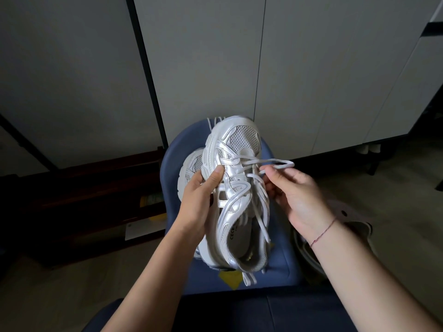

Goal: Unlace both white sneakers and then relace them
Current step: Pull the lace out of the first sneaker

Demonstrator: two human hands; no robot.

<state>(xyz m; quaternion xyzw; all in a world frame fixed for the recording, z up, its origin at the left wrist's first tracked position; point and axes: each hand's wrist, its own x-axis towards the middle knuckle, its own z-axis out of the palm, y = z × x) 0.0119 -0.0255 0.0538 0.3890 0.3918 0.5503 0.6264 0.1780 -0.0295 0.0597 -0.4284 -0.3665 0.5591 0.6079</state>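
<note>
lap: dark blue trousers (263, 312) right at the bottom edge, both forearms reaching out over them
left hand (201, 188): wrapped round the side of the held sneaker (235, 178), thumb flat on the silvery upper, fingers tucked under the sole so you can't see them
right hand (294, 190): fingertips pinching the lace (275, 162), which sticks out to the right as a long loop from the eyelets nearer the toe
bracelet (323, 232): thin red string on the right wrist
held sneaker: up in the air above the blue stool (280, 255), toe pointing away, heel opening towards the camera, rest of the lace hanging loose along the tongue
second sneaker (191, 168): sitting on the stool, just left of and below the held one, mostly hidden behind it and the left hand
background: pale cabinet doors (203, 56) behind the stool, a greyish shoe (347, 216) on the floor to the right, too dim to say more
</note>
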